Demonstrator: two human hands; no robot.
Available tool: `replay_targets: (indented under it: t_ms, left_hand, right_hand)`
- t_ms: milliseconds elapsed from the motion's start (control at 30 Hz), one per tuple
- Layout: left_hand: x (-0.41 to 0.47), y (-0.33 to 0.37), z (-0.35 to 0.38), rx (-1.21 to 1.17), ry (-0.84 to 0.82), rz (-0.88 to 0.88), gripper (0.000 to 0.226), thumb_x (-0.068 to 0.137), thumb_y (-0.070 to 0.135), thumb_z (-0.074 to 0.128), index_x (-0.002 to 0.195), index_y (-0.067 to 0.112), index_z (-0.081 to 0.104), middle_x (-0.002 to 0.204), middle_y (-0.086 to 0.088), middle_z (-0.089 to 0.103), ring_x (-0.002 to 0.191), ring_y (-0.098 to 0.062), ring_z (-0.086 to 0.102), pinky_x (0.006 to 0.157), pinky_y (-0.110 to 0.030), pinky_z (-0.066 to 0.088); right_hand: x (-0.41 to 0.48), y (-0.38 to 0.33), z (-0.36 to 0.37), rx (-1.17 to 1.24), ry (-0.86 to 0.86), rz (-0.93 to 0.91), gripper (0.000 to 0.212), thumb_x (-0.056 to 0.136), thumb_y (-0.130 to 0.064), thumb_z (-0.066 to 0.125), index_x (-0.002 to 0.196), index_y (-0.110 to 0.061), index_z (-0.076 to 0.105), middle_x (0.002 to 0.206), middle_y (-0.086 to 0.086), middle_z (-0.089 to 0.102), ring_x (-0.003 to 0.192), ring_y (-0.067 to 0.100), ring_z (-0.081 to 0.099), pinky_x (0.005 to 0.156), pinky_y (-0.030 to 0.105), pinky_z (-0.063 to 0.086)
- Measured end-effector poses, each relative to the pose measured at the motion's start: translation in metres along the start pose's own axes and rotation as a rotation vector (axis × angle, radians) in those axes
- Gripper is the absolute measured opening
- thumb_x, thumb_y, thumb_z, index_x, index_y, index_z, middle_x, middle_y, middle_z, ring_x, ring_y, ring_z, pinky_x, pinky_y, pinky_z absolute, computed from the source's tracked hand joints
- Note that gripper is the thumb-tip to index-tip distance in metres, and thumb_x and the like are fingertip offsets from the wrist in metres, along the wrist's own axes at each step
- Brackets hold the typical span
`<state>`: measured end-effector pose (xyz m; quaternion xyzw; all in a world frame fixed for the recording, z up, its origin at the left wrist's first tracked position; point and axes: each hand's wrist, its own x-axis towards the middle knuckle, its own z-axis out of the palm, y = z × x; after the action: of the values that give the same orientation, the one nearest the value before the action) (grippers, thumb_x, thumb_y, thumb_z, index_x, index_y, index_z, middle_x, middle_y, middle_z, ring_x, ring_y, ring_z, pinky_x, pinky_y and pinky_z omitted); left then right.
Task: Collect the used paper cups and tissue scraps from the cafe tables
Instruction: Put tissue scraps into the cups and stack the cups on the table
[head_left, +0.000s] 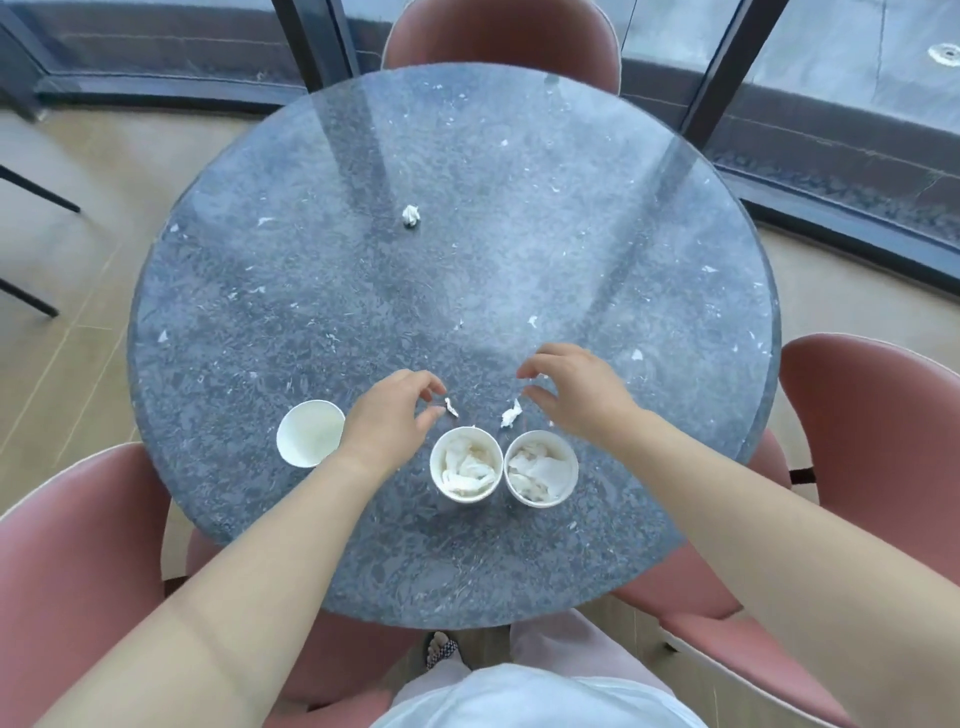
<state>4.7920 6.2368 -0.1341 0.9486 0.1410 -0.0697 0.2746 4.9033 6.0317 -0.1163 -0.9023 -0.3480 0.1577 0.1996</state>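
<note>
my left hand (395, 415) reaches with fingers narrow at a small tissue scrap (451, 407); my right hand (571, 395) pinches a scrap (540, 378) above the tabletop (311, 291), near two filled cups (466, 464).

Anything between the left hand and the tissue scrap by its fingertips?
Nothing visible. The left hand hovers right beside the small scrap, bare table between them. The cups sit nearer the person, out of the way.

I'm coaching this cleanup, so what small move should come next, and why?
Probably close the left hand on the small tissue scrap at its fingertips and drop it into the nearer filled cup. That scrap lies loose on the table just beyond the cup, and the hand is open beside it.
</note>
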Motion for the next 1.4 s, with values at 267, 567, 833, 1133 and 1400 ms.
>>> replay_targets:
  t_ms: [267, 567, 833, 1133, 1400]
  left_hand:
    - [0.032, -0.009, 0.027, -0.049, -0.139, -0.064, 0.020, 0.079, 0.024, 0.069, 0.097, 0.028, 0.062, 0.096, 0.010, 0.053, 0.084, -0.010, 0.054, 0.078, -0.029, 0.044]
    - [0.051, -0.016, 0.051, -0.076, -0.243, -0.078, 0.029, 0.075, 0.013, 0.073, 0.102, 0.023, 0.065, 0.104, 0.003, 0.056, 0.092, -0.014, 0.054, 0.086, -0.029, 0.044]
    - [0.047, -0.020, 0.040, -0.066, -0.118, -0.163, 0.009, 0.083, 0.016, 0.064, 0.091, 0.021, 0.066, 0.082, 0.008, 0.052, 0.076, -0.011, 0.048, 0.071, -0.025, 0.038]
    - [0.022, -0.023, 0.025, -0.107, -0.051, -0.193, 0.010, 0.083, 0.015, 0.064, 0.091, 0.020, 0.066, 0.089, 0.002, 0.061, 0.086, -0.016, 0.058, 0.080, -0.034, 0.046]
    - [-0.002, -0.017, 0.015, -0.172, 0.018, -0.193, 0.010, 0.084, 0.017, 0.062, 0.090, 0.023, 0.065, 0.092, 0.005, 0.062, 0.092, -0.011, 0.060, 0.087, -0.030, 0.046]
  right_hand:
    - [0.032, 0.028, 0.026, -0.014, -0.270, -0.015, 0.024, 0.085, -0.024, 0.062, 0.109, -0.023, 0.063, 0.110, -0.002, 0.058, 0.106, 0.019, 0.051, 0.080, 0.036, 0.047]
    - [0.052, 0.045, 0.052, -0.034, -0.395, -0.130, 0.019, 0.084, -0.025, 0.063, 0.102, -0.020, 0.065, 0.103, 0.002, 0.056, 0.098, 0.021, 0.052, 0.072, 0.034, 0.045]
    - [0.067, 0.026, 0.053, 0.046, -0.399, -0.291, 0.012, 0.085, -0.027, 0.061, 0.092, -0.019, 0.066, 0.098, 0.000, 0.058, 0.093, 0.019, 0.055, 0.070, 0.032, 0.046]
    - [0.077, -0.003, 0.068, -0.103, -0.597, -0.522, 0.013, 0.085, -0.022, 0.059, 0.093, -0.015, 0.067, 0.106, 0.001, 0.059, 0.098, 0.020, 0.055, 0.069, 0.027, 0.040]
    - [0.077, -0.009, 0.067, -0.082, -0.596, -0.446, 0.015, 0.083, -0.010, 0.055, 0.095, -0.008, 0.065, 0.100, 0.009, 0.064, 0.093, 0.026, 0.057, 0.077, 0.030, 0.040]
